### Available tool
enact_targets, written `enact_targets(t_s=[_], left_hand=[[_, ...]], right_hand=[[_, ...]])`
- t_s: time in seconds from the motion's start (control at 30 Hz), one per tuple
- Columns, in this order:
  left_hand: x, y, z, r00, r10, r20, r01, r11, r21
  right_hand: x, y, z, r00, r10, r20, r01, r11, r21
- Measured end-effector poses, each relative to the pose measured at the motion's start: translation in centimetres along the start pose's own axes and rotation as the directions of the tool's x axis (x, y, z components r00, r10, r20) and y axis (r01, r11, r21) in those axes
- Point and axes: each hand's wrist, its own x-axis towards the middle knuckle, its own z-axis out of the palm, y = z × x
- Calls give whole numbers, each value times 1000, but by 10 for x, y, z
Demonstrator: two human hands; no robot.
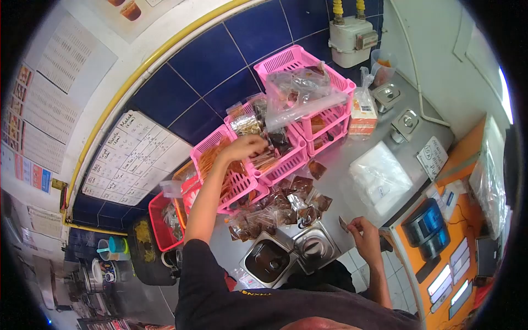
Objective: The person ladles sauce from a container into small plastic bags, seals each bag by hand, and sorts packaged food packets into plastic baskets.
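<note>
My left hand (246,147) reaches into a pink basket (281,168) that holds small packets and thin sticks. Its fingers are curled together, and what they hold, if anything, is too small to make out. Low on the right, my right hand (363,234) pinches a small flat packet (343,224) over the counter's front edge. Between the hands lies a pile of small clear bags of dark sauce (269,220). In front of that pile sits a metal container of dark liquid (266,260), with a metal lid (315,248) beside it.
Stacked pink baskets (352,88) with plastic bags on top stand at the back. A stack of clear plastic bags (380,179) lies on the metal counter (335,184). A red basket (159,223) is at the left, an orange table (410,247) at the right.
</note>
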Motion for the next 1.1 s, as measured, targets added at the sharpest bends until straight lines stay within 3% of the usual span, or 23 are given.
enact_targets(t_s=[0.03,0.07,0.1,0.13,0.17,0.23,0.33,0.37,0.43,0.53,0.67,0.73,0.77,0.83,0.97,1.03,1.1], left_hand=[[0,0,-3,992,-60,-111,37,979,-200],[-1,-2,-7,992,-60,-109,37,980,-197],[-1,-7,-10,931,136,-339,-57,971,232],[-1,-11,-12,802,396,-447,-36,780,625],[0,-14,-12,802,396,-448,-35,780,625],[-4,3,-10,969,76,-237,91,778,622],[-8,19,1,960,10,-279,173,761,625],[-2,9,0,962,13,-274,169,759,628],[10,-20,-1,976,88,-200,19,878,479],[11,-21,-3,990,47,-135,11,918,396],[8,-11,3,996,94,-6,-83,903,421],[4,-9,7,971,234,-53,-220,956,195],[3,-8,6,971,233,-50,-219,956,196],[-1,5,3,999,40,12,-42,974,221],[-5,9,8,999,6,51,-20,961,276],[-5,7,9,988,36,151,-72,968,239],[-5,9,10,997,8,72,-24,976,218]], right_hand=[[-1,5,0,1000,-9,-9,9,999,-31],[-1,7,0,1000,-18,-19,17,998,-61],[-2,3,-1,1000,-17,-20,15,998,-58],[-3,-6,-4,999,38,6,-38,999,-14],[-2,-11,-6,995,90,36,-91,995,28],[-2,-9,-6,994,98,43,-99,995,17],[-2,-8,-9,994,99,38,-99,995,-5],[-3,-8,-10,995,94,34,-93,996,-17],[-4,-6,-11,995,97,38,-96,995,-30],[-3,-11,-12,992,112,52,-110,993,-31],[-2,-5,-10,994,95,57,-94,995,-30],[-3,-2,-10,994,102,44,-101,995,-18],[-3,-1,-10,994,107,35,-107,994,-9],[-3,-4,-12,994,102,38,-101,995,-8],[-2,-5,-13,993,106,51,-106,994,3],[-2,-4,-11,995,91,49,-90,996,-8],[-1,0,-8,996,75,46,-75,997,-20]])
